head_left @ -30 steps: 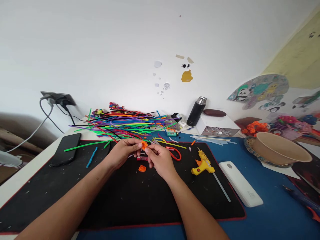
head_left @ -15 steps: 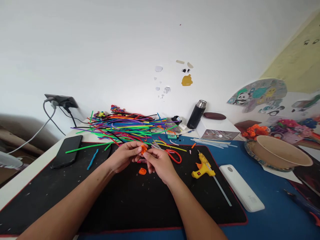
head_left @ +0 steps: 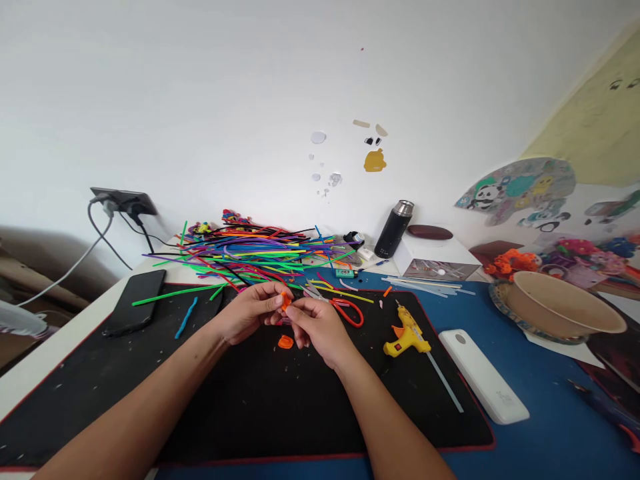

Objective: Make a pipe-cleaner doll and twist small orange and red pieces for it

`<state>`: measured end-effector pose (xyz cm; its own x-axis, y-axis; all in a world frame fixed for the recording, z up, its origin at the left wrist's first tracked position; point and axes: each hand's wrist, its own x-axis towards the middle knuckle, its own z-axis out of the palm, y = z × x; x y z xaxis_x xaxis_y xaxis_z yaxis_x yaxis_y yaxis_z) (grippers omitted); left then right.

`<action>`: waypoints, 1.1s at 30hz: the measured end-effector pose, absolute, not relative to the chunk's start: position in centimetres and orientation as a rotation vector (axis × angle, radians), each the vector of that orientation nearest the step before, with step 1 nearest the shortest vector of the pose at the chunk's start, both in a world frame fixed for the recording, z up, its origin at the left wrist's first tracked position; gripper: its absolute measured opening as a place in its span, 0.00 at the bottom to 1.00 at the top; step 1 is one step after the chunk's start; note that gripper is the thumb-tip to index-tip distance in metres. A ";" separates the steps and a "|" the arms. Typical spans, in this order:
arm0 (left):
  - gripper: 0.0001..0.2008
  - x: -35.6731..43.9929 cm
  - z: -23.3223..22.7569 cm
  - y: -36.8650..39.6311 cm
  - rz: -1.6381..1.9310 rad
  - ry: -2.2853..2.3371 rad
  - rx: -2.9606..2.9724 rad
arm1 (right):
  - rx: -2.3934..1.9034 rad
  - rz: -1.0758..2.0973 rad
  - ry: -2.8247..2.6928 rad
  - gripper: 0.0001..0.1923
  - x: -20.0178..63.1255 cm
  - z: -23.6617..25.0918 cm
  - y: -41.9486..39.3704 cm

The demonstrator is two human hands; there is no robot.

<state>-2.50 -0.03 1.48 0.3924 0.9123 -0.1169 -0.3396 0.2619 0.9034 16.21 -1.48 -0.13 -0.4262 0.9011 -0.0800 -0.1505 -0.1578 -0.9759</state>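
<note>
Left hand: left hand (head_left: 250, 313) pinches a small orange coil (head_left: 285, 301) at its fingertips, fingers closed on it.
Right hand: right hand (head_left: 320, 327) meets it from 3 o'clock, fingertips closed on the same coil.
Done: one finished orange piece (head_left: 285, 343) lies on the black mat (head_left: 250, 400), at 6 o'clock of the hands.
Left: the held coil looks only part shaped.
Nearby: pipe-cleaner pile (head_left: 250, 253) at 12 o'clock; yellow glue gun (head_left: 407, 333) at 3 o'clock, untouched.

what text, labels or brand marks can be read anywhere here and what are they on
No text is legible anywhere in the view.
White power bank: a faint grey mark near its near end, too small to read.
Green box behind the mat: print too blurred to read.
Panda sticker board: pictures only, no readable words.
Yellow glue gun: no legible label.
The hands hold an orange piece with no writing.
</note>
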 end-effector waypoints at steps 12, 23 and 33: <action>0.20 -3.0 1.9 0.4 0.936 0.889 1.025 | -0.947 1.703 -1.319 0.21 16.4 0.3 -1.5; 0.17 -3.7 1.7 0.6 0.983 0.876 0.968 | -0.928 1.687 -1.290 0.18 16.5 0.3 -1.4; 0.18 -4.1 2.7 0.5 0.853 0.972 1.160 | -1.027 1.575 -1.427 0.15 16.6 0.4 -1.4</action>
<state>-4.06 0.50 2.75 0.3540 0.9198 -0.1696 -0.0492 0.1994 0.9787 16.57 -1.41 0.38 -0.3867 0.9195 -0.0713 -0.0195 -0.0855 -0.9961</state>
